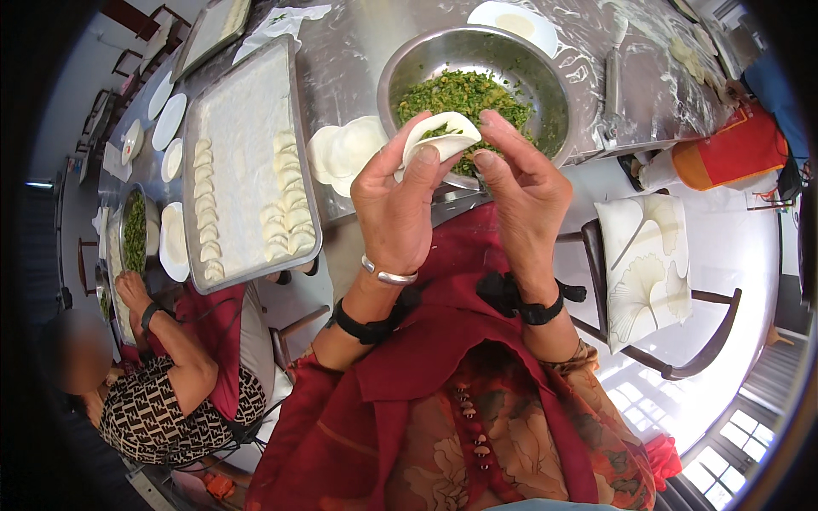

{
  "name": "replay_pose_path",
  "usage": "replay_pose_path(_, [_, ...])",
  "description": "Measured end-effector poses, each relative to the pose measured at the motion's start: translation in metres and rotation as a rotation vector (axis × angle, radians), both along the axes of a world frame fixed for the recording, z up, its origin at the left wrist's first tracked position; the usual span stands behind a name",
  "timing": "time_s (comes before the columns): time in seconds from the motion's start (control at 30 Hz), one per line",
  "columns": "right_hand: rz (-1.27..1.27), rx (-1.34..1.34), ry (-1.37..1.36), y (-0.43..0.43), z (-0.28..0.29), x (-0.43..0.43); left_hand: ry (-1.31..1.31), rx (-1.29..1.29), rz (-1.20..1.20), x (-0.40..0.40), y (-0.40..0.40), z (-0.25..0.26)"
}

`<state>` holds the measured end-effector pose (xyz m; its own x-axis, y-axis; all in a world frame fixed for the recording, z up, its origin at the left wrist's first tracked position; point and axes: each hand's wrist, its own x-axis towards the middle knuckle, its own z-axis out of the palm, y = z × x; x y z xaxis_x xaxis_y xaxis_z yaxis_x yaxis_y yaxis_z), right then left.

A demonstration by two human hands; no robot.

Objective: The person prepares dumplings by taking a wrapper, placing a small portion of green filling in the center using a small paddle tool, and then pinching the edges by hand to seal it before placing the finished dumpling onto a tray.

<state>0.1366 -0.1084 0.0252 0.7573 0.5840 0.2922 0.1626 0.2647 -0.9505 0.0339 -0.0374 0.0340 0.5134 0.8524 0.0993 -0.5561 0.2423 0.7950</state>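
My left hand [399,198] holds a round dough wrapper [444,144], folded partway up around chopped green filling [441,131]. Its top is open, so the filling shows. My right hand [527,182] is at the wrapper's right edge, with thumb and forefinger apart; whether they touch the dough is hard to tell. Beneath both hands stands a steel bowl [562,108] with more chopped green and yellowish filling [460,96]. A stack of flat round wrappers [348,150] lies to the left of the bowl, near my left hand.
Left of the wrappers, a metal tray [239,134] bears rows of folded dumplings [291,191]. A flour-dusted plate [514,25] sits behind the bowl. A co-worker [185,383] sits at left beside another filling bowl [147,223]. At right are a cushioned chair [645,274] and another person [728,150].
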Motion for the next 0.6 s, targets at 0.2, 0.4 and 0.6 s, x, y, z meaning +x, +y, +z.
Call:
replay_pose_path(0.2, [0.055, 0.044, 0.045, 0.004, 0.004, -0.006, 0.012, 0.001, -0.004, -0.002, -0.003, -0.005])
replay_pose_path(0.4, [0.012, 0.059, -0.005, 0.006, 0.003, -0.011, -0.011, 0.006, -0.028, -0.002, -0.005, -0.011])
replay_pose_path(0.6, [-0.022, 0.054, -0.124, 0.005, 0.009, -0.011, 0.039, 0.025, -0.049, -0.004, -0.009, -0.007])
